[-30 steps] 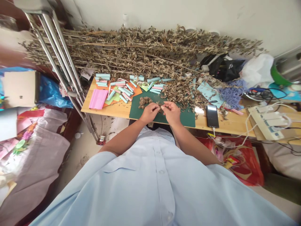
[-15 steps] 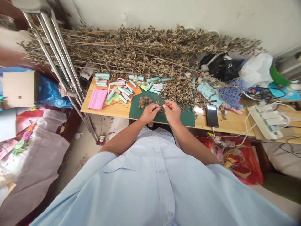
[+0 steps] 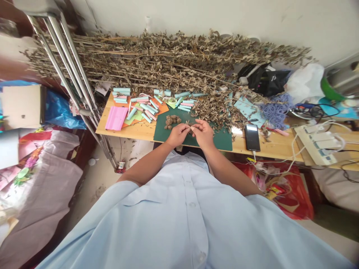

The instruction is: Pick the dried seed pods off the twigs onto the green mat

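My left hand (image 3: 178,135) is closed in a pinch over a green cutting mat (image 3: 221,142). Its fingertips meet those of my right hand (image 3: 203,133), which pinches too. A small tuft of dried leaves (image 3: 188,122) shows at the fingertips; most of it is hidden by the fingers. Just left of my left hand, several brown balls of rolled plant matter (image 3: 173,120) lie bunched on the mat. Beyond my right hand spreads a heap of loose dried leaves (image 3: 210,110), partly on the mat.
Long dried leafy stalks (image 3: 157,56) fill the back of the table. Blue and pink paper rolls (image 3: 147,108) and a pink sheet (image 3: 116,118) lie left. On the right are a phone (image 3: 252,137), purple string (image 3: 277,111) and a power strip (image 3: 315,144). Metal poles (image 3: 74,63) rise at left.
My right hand has moved left and its fingertips now touch those of my left hand. My left hand stays almost in place.
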Demonstrator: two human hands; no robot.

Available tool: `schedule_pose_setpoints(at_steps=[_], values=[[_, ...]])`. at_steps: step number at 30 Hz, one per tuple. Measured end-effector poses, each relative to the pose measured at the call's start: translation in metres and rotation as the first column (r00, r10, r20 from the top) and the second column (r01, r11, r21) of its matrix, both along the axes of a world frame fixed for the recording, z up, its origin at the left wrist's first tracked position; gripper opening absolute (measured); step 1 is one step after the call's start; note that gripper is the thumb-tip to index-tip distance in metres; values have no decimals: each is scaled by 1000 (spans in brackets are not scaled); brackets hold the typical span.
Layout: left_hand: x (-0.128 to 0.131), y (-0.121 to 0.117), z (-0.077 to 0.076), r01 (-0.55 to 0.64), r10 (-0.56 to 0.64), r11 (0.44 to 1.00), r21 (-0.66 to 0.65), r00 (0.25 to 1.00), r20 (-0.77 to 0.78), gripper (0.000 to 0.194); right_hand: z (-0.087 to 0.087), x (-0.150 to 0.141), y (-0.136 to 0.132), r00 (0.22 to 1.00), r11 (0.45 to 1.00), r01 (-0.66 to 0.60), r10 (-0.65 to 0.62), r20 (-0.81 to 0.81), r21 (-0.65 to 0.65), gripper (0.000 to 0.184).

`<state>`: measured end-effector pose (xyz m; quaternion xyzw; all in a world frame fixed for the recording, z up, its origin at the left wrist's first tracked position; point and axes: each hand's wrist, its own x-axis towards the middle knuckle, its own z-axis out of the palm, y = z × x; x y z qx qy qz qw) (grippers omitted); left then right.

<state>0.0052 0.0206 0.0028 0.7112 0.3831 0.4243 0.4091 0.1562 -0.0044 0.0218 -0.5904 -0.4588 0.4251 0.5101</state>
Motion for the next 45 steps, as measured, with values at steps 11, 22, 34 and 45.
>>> schedule_pose_setpoints(at_steps=[11, 22, 34, 45], values=[[1, -2, 5, -3, 3, 1000, 3, 1000, -8, 22, 7, 9, 1, 995, 995, -97, 97, 21, -25, 53], [1, -1, 2, -16, 16, 1000, -8, 1000, -16, 24, 7, 19, 2, 976, 989, -148, 144, 162, 13, 42], [0, -1, 5, -65, 69, 994, -91, 997, 35, 32, 16, 19, -2, 981, 999, -47, 49, 187, -14, 21], [-1, -1, 5, -52, 57, 994, -96, 997, 48, 29, 15, 11, 0, 988, 998, -57, 55, 144, 7, 28]])
